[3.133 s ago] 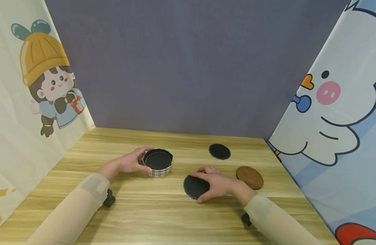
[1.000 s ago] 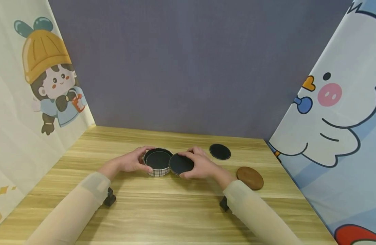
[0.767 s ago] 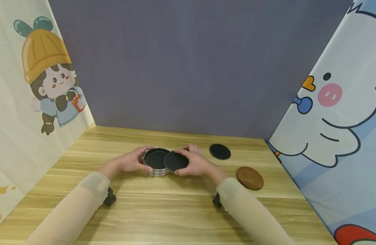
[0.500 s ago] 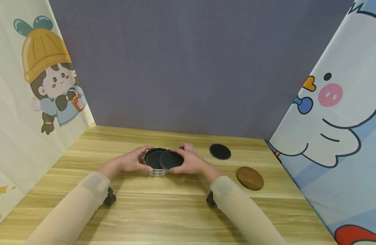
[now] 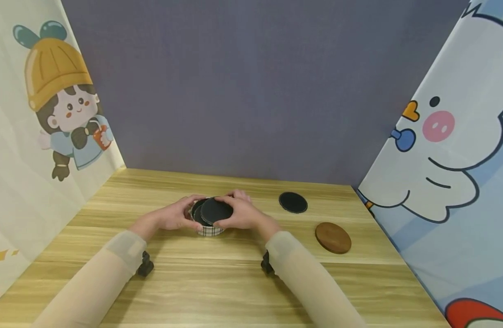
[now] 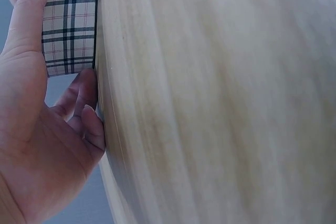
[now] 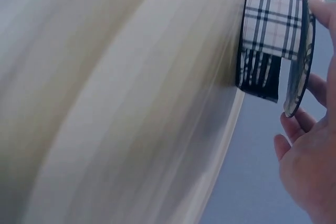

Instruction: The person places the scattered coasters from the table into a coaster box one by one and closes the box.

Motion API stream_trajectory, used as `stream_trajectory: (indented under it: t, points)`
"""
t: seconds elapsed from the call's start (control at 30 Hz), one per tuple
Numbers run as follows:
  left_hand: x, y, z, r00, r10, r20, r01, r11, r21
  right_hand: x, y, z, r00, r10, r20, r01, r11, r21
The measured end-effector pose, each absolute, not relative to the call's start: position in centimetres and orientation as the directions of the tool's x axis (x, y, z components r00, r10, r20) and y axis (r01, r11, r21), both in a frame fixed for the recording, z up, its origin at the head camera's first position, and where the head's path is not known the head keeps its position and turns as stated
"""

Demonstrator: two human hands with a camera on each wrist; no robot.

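Note:
A round plaid coaster holder [image 5: 210,231] with a black inside stands on the table. My left hand [image 5: 179,215] grips its left side, thumb along the front wall. Between the thumb and fingers of my right hand [image 5: 246,213] is a round black coaster [image 5: 217,211], above the holder's mouth and covering most of it. Seen from the right wrist, the coaster [image 7: 300,61] is tilted close to the rim, and the plaid wall [image 7: 273,14] has a cut-out notch. In the left wrist view, fingers curve around the plaid wall [image 6: 70,22].
Another black coaster [image 5: 293,202] lies flat at the back right of the wooden table [image 5: 202,287]. A brown round disc [image 5: 333,238] lies nearer, to the right. Behind the table hangs a grey cloth [image 5: 243,91]; printed cartoon curtains flank both sides.
My right hand picked the black coaster off the table and carried it left, over the holder. My left hand has kept its grip there. The other two discs stay put.

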State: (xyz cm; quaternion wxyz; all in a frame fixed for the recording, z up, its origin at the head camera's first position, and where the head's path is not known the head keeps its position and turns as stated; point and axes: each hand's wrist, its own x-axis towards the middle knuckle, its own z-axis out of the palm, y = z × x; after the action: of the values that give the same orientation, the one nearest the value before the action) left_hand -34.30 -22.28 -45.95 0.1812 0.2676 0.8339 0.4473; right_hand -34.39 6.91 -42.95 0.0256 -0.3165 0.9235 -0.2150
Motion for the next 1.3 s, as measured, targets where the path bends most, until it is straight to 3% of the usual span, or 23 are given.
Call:
stream_trajectory:
  t: [0.8, 1.3]
  points:
    - [-34.4, -22.2, -46.2, -0.775, 0.629, -0.065, 0.274, 0.427, 0.862, -34.7, 5.2, -43.8, -0.791, -0.607, 0.079, -0.576, 0.694, -0.432]
    - [-34.2, -22.4, -45.6, -0.782, 0.618, -0.079, 0.280, 0.462, 0.842, -34.9, 5.2, -43.6, -0.775, -0.630, 0.051, -0.600, 0.707, -0.373]
